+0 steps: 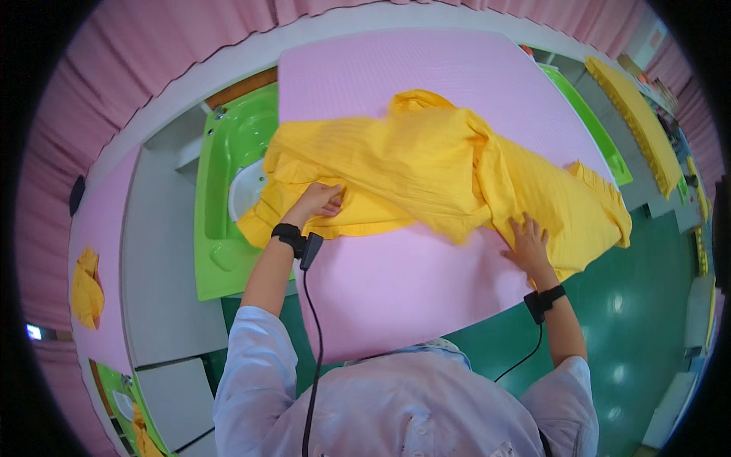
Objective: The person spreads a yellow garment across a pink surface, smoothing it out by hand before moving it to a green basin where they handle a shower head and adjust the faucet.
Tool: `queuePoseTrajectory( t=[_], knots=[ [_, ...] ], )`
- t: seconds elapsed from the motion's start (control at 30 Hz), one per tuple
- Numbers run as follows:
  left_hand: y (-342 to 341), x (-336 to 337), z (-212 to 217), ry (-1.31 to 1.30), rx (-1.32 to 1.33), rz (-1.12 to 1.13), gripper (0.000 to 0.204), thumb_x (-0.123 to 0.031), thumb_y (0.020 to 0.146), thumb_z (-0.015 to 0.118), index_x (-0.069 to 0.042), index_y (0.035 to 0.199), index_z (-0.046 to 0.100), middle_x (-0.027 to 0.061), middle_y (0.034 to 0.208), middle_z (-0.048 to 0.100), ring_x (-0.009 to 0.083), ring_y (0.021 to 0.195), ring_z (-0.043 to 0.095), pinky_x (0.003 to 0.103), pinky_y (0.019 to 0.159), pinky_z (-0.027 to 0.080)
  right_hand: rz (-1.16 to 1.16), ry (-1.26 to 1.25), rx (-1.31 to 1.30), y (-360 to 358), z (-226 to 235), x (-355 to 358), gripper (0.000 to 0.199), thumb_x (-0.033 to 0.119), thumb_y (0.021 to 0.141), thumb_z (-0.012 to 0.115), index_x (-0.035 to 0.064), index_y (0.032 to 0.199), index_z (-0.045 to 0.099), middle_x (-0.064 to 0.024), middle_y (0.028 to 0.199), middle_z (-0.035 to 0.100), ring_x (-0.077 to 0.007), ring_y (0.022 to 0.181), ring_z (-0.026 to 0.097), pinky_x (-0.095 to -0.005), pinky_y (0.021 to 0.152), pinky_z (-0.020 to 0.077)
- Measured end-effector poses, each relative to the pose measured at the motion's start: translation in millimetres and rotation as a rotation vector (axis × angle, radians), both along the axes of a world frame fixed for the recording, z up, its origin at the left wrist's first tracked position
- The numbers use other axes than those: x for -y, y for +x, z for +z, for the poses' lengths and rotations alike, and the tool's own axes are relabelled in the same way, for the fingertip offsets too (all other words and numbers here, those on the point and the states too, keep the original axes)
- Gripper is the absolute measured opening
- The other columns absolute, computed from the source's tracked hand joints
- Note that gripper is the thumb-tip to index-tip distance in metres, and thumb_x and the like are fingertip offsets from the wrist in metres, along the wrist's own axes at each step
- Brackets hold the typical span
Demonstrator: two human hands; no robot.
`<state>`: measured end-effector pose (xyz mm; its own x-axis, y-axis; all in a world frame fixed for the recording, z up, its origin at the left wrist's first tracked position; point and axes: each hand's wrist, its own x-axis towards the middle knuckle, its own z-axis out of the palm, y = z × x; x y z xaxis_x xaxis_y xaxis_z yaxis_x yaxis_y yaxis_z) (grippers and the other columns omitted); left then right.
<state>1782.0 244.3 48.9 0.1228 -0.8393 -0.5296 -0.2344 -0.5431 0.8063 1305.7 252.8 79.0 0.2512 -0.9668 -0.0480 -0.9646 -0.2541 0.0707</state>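
- We see a yellow cloth [411, 167] spread in loose folds across the pink table [403, 297], its left end reaching over the green sink unit [209, 251] and its right end hanging past the table's edge.
- Our left hand [321, 201] lies on the near left part of the cloth, fingers curled; we cannot tell whether they pinch any fabric.
- Our right hand [531, 247] rests at the cloth's near edge on the right, fingers spread apart.
- Beside the cloth's left end, we see a white basin [245, 192] inside the sink unit.
- We wear a black band [288, 238] on our left wrist.
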Motion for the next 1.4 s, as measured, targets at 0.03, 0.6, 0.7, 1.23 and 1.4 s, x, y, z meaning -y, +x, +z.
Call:
queuePoseTrajectory(
  t=[0.03,0.6,0.7,1.23,1.4],
  knots=[
    [-15.2,4.5,-4.1,0.022,-0.310,0.125,0.037,-0.032,0.082,0.059,0.003,0.093,0.054,0.0120,0.082,0.060,0.0172,0.070,0.060,0.029,0.061,0.052,-0.017,0.006,-0.001,-11.8,-7.5,4.9,0.069,0.031,0.062,0.073,0.0162,0.123,0.043,-0.0131,0.133,0.032,-0.0322,0.121,0.031,-0.0554,0.097,0.0221],
    [-51.6,-37.6,113.9,-0.580,-0.814,0.628,0.040,-0.026,0.092,0.039,0.002,0.121,0.042,0.0135,0.124,0.047,0.0251,0.118,0.041,0.039,0.101,0.030,-0.229,-0.352,1.550,-184.4,104.3,65.0,0.020,0.010,0.082,0.057,-0.0039,0.096,0.060,-0.0029,0.086,0.061,-0.0107,0.077,0.054,-0.0227,0.070,0.0425],
    [9.5,-121.9,145.8,-0.629,-0.335,0.496,0.041,-0.028,0.093,0.040,0.001,0.121,0.043,0.0116,0.122,0.049,0.0222,0.113,0.046,0.036,0.096,0.037,-0.105,-0.375,1.336,-168.8,136.9,58.4,0.018,0.010,0.080,0.058,-0.0030,0.093,0.061,-0.0024,0.083,0.061,-0.0097,0.075,0.054,-0.0216,0.070,0.0418],
    [4.3,-313.6,-56.3,-0.740,0.191,1.039,0.013,-0.012,0.086,0.046,-0.003,0.092,0.053,0.0016,0.079,0.052,0.0115,0.065,0.046,0.024,0.055,0.037,0.745,-0.445,0.366,-69.1,-1.3,-16.5,0.030,0.019,0.074,0.060,0.0041,0.099,0.052,-0.0124,0.094,0.054,-0.0289,0.091,0.051,-0.0384,0.080,0.0390],
    [-97.0,-356.7,-108.1,-0.480,0.187,0.885,0.018,-0.013,0.086,0.047,-0.001,0.073,0.053,0.0018,0.072,0.051,0.0111,0.063,0.046,0.025,0.056,0.037,0.565,-0.123,0.190,-118.1,-18.3,-96.3,0.039,0.027,0.074,0.063,0.0069,0.105,0.052,-0.0115,0.105,0.050,-0.0264,0.095,0.050,-0.0356,0.082,0.0390]
  ],
)
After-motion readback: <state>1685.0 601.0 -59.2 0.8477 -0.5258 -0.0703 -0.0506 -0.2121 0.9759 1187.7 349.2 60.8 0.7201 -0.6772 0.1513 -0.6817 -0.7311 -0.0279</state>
